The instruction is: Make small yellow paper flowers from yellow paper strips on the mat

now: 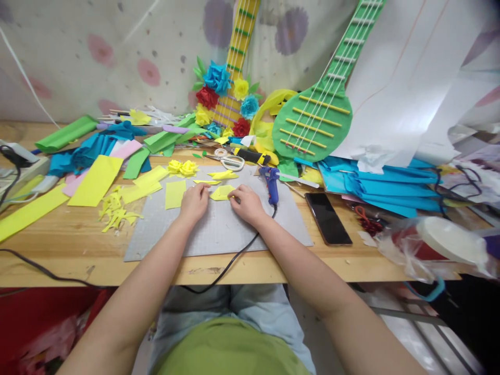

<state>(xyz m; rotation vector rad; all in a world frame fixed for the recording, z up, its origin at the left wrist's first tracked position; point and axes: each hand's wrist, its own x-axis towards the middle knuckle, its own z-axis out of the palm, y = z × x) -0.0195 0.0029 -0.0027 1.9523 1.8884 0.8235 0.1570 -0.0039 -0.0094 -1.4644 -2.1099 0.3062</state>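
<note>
Both hands rest on a grey cutting mat [219, 229] on the wooden table. My right hand [246, 204] pinches the edge of a small folded yellow paper piece [221, 193]. My left hand [194, 200] is curled beside that piece, its fingertips at the piece's left side; whether it grips the paper is hidden. A flat yellow rectangle [175, 194] lies just left of my left hand. Two yellow paper flowers [183, 167] sit at the mat's far edge.
A blue glue gun [271, 183] stands right of my right hand, its black cord running off the table's front edge. Scissors [230, 161], a black phone [328, 219], yellow scraps [115, 211], coloured paper sheets, and green [316, 117] and yellow paper guitars lie around.
</note>
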